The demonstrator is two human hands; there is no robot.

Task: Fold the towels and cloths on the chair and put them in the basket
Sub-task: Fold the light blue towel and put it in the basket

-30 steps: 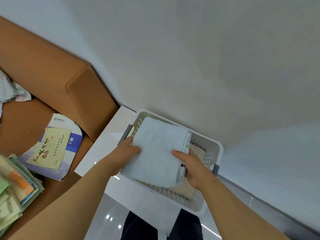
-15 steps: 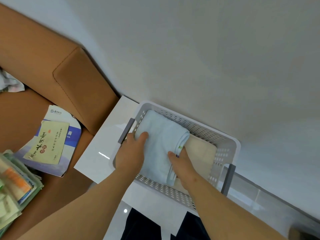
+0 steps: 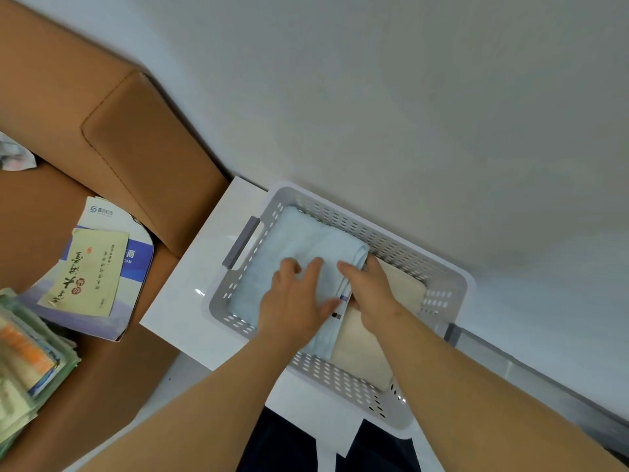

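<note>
- Plainly, the folded light blue towel [image 3: 289, 264] is laid in the left part of the perforated basket [image 3: 446, 284], partly over a beige cloth [image 3: 367, 349]; the basket is set on a white counter [image 3: 183, 294] at mid-frame.
- The left hand [image 3: 292, 301] is spread flat on top of the towel, fingers straight, and nothing is clasped by it.
- The right hand [image 3: 372, 287] is laid along the towel's folded right edge with fingers stretched out; the cloth is pressed rather than gripped.
- The towel is judged to be light, soft and thick. It is likely to spring open or slump if let go unevenly, so it is best held at the folded edge with a flat palm on top, not by a loose corner.
- A small tag [image 3: 342, 303] with blue and black marks is seen at the towel's edge between the hands; its print is too small to be read.
- At the left of the frame, on the brown chair [image 3: 143, 155], a booklet [image 3: 102, 212] is shown with a logo and the letters "COM" on a blue band. A pale yellow leaflet [image 3: 88, 270] with brush calligraphy and a red seal is laid on it, upside down to the camera.
- A crumpled cloth [image 3: 13, 155] is glimpsed at the far left edge, so the folding is judged unfinished.
</note>
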